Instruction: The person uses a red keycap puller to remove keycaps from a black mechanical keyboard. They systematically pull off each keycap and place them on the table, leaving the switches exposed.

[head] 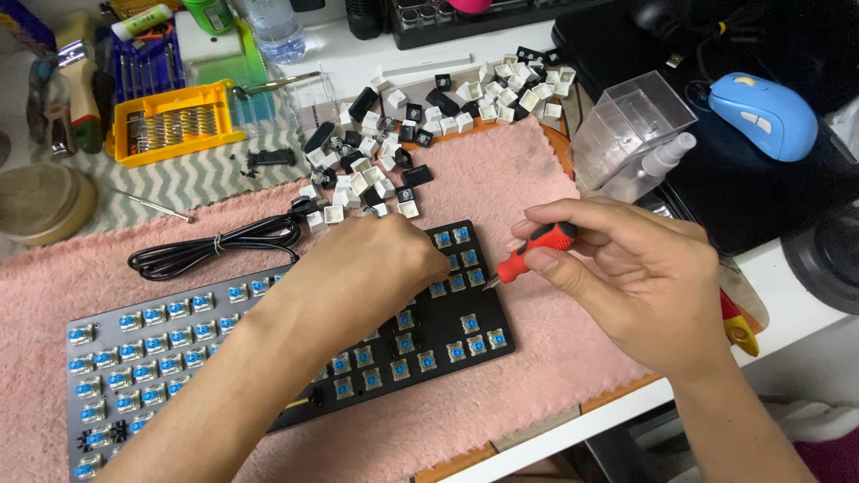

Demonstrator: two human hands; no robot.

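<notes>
Right hand [640, 277], fingers clamped on red-handled screwdriver [535, 252]; long axis slanted, tip pointing down-left at keyboard [268, 344], near table's front edge. Left hand [376, 268] rests curled on keyboard w/ blue switches, fingers together; can't tell if holding anything. Fuzzy pink mat [528, 170] beneath. Loose keycaps [394, 152] piled toward back. Yellow tray [174, 121] holds metal bits
</notes>
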